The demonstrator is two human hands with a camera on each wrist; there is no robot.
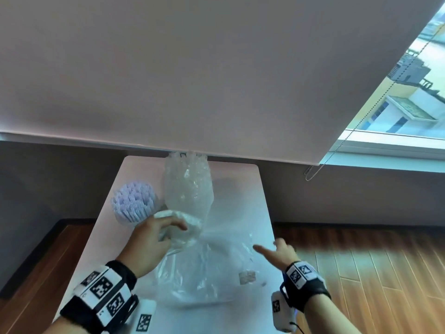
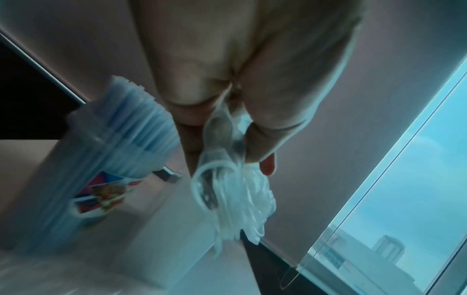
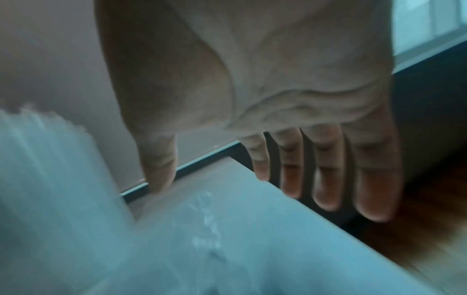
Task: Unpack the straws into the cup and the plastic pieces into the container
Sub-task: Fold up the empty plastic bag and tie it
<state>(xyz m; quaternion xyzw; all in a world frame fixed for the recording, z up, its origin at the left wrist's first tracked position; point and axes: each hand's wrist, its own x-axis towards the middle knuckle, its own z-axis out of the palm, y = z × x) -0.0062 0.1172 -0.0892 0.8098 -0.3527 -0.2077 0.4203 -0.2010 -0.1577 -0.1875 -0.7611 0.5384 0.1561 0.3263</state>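
The straws (image 1: pixel 133 201) already stand packed in the cup (image 2: pixel 83 159) at ten o'clock on the surface (image 1: pixel 237 196). The left hand (image 1: pixel 154 239) grips a bunch of clear plastic pieces (image 2: pixel 232 201), not yet in the tall clear container (image 1: pixel 189 183) at twelve o'clock. The right hand (image 1: pixel 280 255) hovers with fingers spread, holding nothing. An emptied plastic bag (image 1: pixel 207 268) sprawls between them, cluttering the reach.

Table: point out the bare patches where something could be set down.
Free: the far right of the table, beside the container, and the near left strip by the left hand. Crowded: the bag fills the middle; the cup takes the far left.
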